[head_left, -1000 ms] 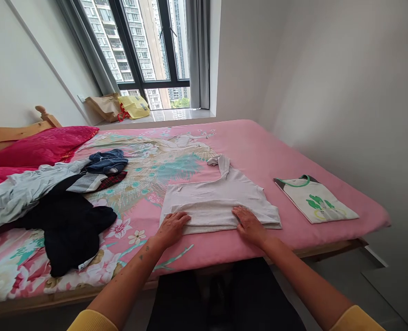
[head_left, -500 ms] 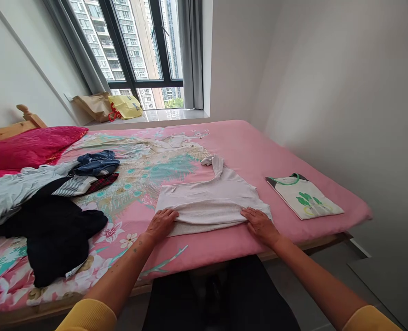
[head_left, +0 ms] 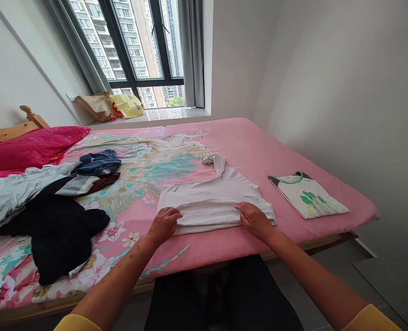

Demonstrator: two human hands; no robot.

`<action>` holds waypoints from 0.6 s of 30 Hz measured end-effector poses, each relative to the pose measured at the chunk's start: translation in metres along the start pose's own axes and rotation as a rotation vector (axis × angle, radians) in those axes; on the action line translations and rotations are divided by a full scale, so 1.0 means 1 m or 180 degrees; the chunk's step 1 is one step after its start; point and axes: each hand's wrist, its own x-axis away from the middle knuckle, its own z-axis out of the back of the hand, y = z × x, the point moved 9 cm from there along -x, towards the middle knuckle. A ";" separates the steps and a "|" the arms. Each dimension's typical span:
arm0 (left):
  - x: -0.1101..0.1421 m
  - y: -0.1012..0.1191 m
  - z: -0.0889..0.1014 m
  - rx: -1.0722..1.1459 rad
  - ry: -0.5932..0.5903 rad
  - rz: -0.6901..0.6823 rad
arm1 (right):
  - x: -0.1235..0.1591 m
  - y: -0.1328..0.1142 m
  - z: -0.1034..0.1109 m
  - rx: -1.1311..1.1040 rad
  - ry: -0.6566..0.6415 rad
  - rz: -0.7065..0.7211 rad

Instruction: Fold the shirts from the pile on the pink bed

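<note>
A pale grey hooded top (head_left: 214, 197) lies on the pink bed (head_left: 259, 151) in front of me, its lower part folded up into a band. My left hand (head_left: 164, 224) is curled round the band's near left corner. My right hand (head_left: 255, 219) rests on the near right edge with its fingers pressed together on the cloth. Both yellow sleeves show at the bottom of the view.
A folded white T-shirt with green print (head_left: 309, 195) lies to the right near the bed's edge. A heap of dark, grey and blue clothes (head_left: 52, 207) covers the left side, with red pillows (head_left: 31, 145) behind it. Bags (head_left: 121, 105) sit on the window sill.
Both hands went from lying flat on the folded band to closing on its near edge. My right hand has shifted slightly inward, and the camera view has swung a little.
</note>
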 end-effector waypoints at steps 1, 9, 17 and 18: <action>-0.009 0.009 -0.003 0.0133 -0.0005 -0.0071 | -0.008 -0.012 -0.002 -0.0191 0.0058 0.0081; -0.037 0.022 -0.064 0.0056 -0.0434 0.0010 | -0.042 -0.018 -0.073 0.0098 -0.0847 0.0360; -0.012 -0.011 -0.079 -0.0145 -0.0660 0.0457 | -0.027 0.038 -0.086 0.0680 -0.1106 -0.0098; -0.013 -0.010 -0.078 -0.0148 -0.0677 0.0468 | -0.027 0.037 -0.086 0.0696 -0.1099 -0.0093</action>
